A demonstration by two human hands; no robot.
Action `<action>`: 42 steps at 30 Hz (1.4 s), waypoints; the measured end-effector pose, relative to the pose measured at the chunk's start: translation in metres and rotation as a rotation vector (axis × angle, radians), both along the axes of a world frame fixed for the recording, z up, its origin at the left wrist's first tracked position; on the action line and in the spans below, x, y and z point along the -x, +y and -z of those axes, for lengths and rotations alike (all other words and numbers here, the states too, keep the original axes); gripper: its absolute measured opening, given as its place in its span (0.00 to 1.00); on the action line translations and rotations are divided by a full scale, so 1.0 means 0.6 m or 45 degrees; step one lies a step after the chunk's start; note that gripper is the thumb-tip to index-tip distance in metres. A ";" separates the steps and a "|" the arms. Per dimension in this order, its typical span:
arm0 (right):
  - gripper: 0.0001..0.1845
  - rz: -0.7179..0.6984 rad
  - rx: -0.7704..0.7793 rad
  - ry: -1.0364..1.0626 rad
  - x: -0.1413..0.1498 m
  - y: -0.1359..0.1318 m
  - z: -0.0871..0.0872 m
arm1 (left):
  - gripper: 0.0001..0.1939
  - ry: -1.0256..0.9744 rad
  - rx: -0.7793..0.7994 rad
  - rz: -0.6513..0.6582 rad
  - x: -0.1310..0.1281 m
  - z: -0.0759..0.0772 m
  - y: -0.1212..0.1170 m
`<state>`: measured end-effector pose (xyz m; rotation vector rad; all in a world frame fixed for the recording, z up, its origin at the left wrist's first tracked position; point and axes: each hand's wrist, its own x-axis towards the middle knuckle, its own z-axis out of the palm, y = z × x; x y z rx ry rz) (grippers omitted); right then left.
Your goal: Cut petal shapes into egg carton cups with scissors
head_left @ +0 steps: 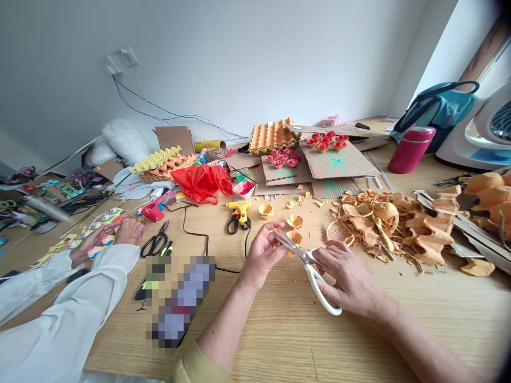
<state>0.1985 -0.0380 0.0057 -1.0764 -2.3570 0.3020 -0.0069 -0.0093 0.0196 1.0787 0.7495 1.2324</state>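
Observation:
My right hand [349,276] is wrapped round the white handles of a pair of scissors [317,282], whose blades point up and left. At the blade tips, my left hand [263,255] pinches a small orange egg-carton piece [276,229], mostly hidden by the fingers. Just behind the blades, orange egg-carton cups [295,221] sit on the table, with another cup [265,210] farther left. To the right of my right hand lies a heap of cut egg-carton scraps [375,223].
A yellow glue gun [239,210] and black scissors [155,242] lie left of centre. Behind are a red plastic bag [203,183], cardboard with red paper flowers [339,162] and stacked egg trays [271,135]. A magenta bottle [411,150] stands right. A co-worker's white sleeves [91,298] reach in from the left.

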 end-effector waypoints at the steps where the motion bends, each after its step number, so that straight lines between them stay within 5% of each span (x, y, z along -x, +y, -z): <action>1: 0.09 -0.005 0.000 0.003 0.000 0.000 0.000 | 0.25 0.004 0.002 0.000 0.000 -0.002 -0.001; 16: 0.13 0.077 0.057 0.049 0.003 0.006 0.005 | 0.27 0.124 -0.039 -0.019 0.011 0.000 0.005; 22: 0.14 0.196 0.222 0.342 0.000 0.011 0.006 | 0.27 0.106 0.029 0.054 0.009 0.003 0.006; 30: 0.11 0.098 0.539 0.859 0.000 0.013 0.014 | 0.30 0.251 0.024 0.248 -0.003 0.021 0.000; 42: 0.19 0.081 0.765 1.151 0.015 0.016 0.030 | 0.37 0.446 -0.094 0.301 -0.023 0.044 -0.013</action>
